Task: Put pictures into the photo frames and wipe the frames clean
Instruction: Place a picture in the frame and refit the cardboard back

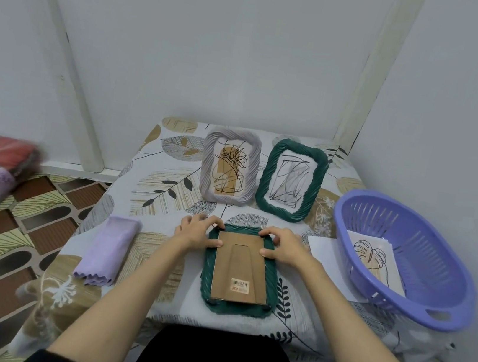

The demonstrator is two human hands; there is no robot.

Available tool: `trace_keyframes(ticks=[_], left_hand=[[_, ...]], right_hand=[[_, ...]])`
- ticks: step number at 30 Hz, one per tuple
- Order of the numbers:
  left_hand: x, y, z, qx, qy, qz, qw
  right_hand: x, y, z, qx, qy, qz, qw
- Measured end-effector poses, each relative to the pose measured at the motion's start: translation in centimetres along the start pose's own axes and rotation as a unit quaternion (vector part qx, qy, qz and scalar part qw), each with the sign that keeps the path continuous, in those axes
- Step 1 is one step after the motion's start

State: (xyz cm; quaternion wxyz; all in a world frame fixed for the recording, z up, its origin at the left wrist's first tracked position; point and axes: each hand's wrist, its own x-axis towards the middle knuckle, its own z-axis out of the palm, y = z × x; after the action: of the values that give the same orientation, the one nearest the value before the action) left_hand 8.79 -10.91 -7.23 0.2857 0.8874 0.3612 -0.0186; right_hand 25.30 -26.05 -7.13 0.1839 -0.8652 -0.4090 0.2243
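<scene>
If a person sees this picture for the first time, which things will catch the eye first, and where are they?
First, the two hands, left and right, at the far corners of a green frame lying face down at the table's near edge, its brown backing board up. Behind it two filled frames stand, a grey frame and a second green frame. A purple basket with a picture inside sits at the right.

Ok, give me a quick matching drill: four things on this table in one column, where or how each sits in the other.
Things:
1. grey frame
2. face-down green frame
3. purple cloth
4. leaf drawing

Places:
A. inside the purple basket
B. under both hands
C. folded, at the table's left
D. upright at the back, beside a green frame

Pairs: 1-D, 2-B, 3-C, 4-A
</scene>
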Motion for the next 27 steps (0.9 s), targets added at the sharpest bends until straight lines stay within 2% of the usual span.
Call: trace_keyframes(ticks=[3,8,17,19,21,24,27], left_hand=[[0.3,-0.3,0.1,-0.006,-0.004,0.008,1.0],[-0.3,-0.8,1.0,-0.01,0.042,0.029,0.999],[-0.2,-1.2,1.6,-0.001,0.053,0.047,0.997],[-0.4,-0.9,1.8,0.007,0.076,0.046,0.996],[-1.4,-0.4,1.8,0.039,0.132,0.052,0.989],[-2.8,0.2,2.3,0.097,0.195,0.118,0.969],[-4.0,0.3,2.5,0.127,0.183,0.15,0.963]], right_hand=[[0.1,0.2,0.1,0.006,0.003,-0.001,1.0],[0.1,0.6,0.3,0.004,0.006,-0.007,1.0],[0.1,0.7,0.4,0.003,0.008,-0.015,1.0],[-0.4,0.6,0.4,-0.002,0.018,-0.01,1.0],[-1.6,0.0,0.5,-0.024,0.072,-0.015,0.997],[-4.3,-1.1,1.0,-0.117,0.158,-0.071,0.978],[-6.6,-1.7,1.2,-0.182,0.123,-0.122,0.968]])
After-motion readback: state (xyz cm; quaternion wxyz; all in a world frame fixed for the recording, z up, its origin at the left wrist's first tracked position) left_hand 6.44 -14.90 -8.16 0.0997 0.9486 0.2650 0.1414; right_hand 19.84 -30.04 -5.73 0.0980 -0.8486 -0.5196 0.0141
